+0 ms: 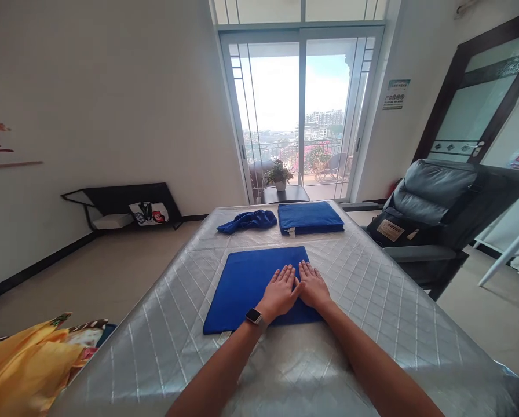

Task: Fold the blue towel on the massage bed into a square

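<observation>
A blue cloth (246, 284), folded into a flat rectangle, lies on the plastic-covered mattress (176, 307). My left hand (280, 291) rests flat on its right half, fingers stretched forward, with a watch on the wrist. Beside it my right hand (314, 284) lies flat near the cloth's right edge, fingers out, and the two thumbs meet or overlap. Farther back sits a neat stack of folded blue cloths (310, 217). To the left of that stack is a crumpled blue cloth (248, 220).
A grey recliner (433, 197) with a black bag (396, 229) stands to the right. Yellow fabric (29, 365) is heaped at the lower left. Beyond the mattress, a potted plant (280, 174) stands before a sliding glass door (303, 116). A black rack (124, 202) is by the left wall.
</observation>
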